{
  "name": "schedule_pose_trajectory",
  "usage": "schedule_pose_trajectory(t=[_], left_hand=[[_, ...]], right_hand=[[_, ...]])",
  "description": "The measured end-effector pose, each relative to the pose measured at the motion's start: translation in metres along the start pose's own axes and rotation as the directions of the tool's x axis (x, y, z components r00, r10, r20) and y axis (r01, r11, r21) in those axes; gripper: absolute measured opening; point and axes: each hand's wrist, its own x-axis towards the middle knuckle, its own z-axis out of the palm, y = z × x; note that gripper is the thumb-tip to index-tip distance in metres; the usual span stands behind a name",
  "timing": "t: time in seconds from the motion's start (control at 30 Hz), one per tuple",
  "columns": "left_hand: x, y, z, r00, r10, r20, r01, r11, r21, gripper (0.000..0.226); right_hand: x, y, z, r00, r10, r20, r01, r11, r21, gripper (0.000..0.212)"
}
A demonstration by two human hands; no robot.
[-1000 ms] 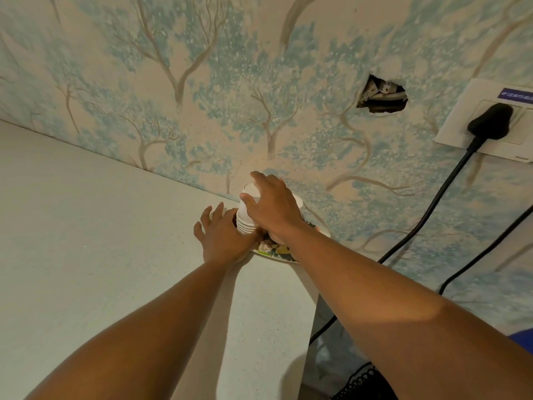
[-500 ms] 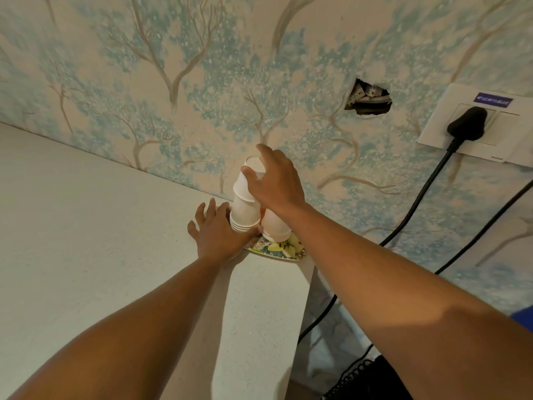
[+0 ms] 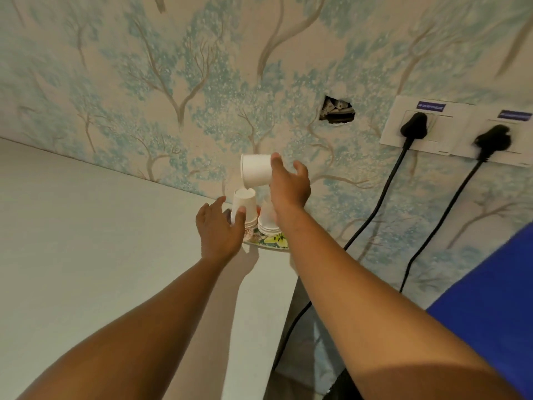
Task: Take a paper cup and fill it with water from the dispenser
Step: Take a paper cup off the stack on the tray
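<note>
My right hand (image 3: 290,187) holds a single white paper cup (image 3: 255,170), tilted on its side in the air, just above the stacks. Two stacks of upside-down white paper cups (image 3: 245,209) stand on a flowered plate (image 3: 274,242) at the counter's far right corner, against the wall. My left hand (image 3: 220,230) rests against the left stack, thumb on its side, fingers partly spread. No water dispenser shows in the head view.
The pale counter (image 3: 86,241) runs left from the plate, and its right edge drops off just past it. Two black plugs (image 3: 414,125) sit in wall sockets at the right, cables hanging down. A hole (image 3: 337,111) gapes in the wallpaper. A blue surface (image 3: 496,307) fills the lower right.
My right hand has lifted one cup clear off the left stack and raised it. My left hand has stayed on that stack, and the view has shifted a little to the right.
</note>
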Motion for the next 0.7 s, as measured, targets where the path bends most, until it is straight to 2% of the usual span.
schedule_pose_trajectory(t=[0.07,0.1,0.2,0.27,0.33,0.53,0.6,0.7], left_hand=[[-0.015,0.016,-0.009,0.999,0.005,0.052,0.007,0.972,-0.235,0.052],[-0.023,0.024,-0.014,0.994,0.003,0.106,0.032,0.943,-0.331,0.055],[-0.046,0.04,-0.023,0.969,0.014,0.246,0.096,0.898,-0.43,0.067],[-0.063,0.05,-0.029,0.957,0.038,0.286,0.112,0.864,-0.49,0.07],[-0.079,0.062,-0.037,0.951,0.062,0.303,0.121,0.828,-0.548,0.069],[-0.128,0.084,-0.056,0.938,0.123,0.324,0.102,0.795,-0.598,0.045],[-0.144,0.086,-0.06,0.939,0.089,0.332,0.124,0.813,-0.569,0.052],[-0.167,0.089,-0.067,0.931,0.086,0.355,0.121,0.845,-0.522,0.064]], right_hand=[[-0.014,0.003,-0.01,0.991,0.131,0.016,-0.132,0.98,0.149,0.064],[-0.021,0.005,-0.016,0.984,0.178,0.025,-0.179,0.963,0.2,0.064],[-0.044,0.01,-0.034,0.964,0.259,0.056,-0.263,0.907,0.33,0.062],[-0.061,0.012,-0.047,0.952,0.28,0.122,-0.304,0.844,0.441,0.058],[-0.077,0.014,-0.063,0.94,0.292,0.178,-0.342,0.814,0.47,0.052],[-0.128,0.023,-0.118,0.874,0.386,0.296,-0.486,0.686,0.542,0.024],[-0.143,0.028,-0.136,0.851,0.405,0.334,-0.525,0.664,0.532,0.017],[-0.161,0.039,-0.158,0.83,0.404,0.384,-0.555,0.654,0.514,0.02]])
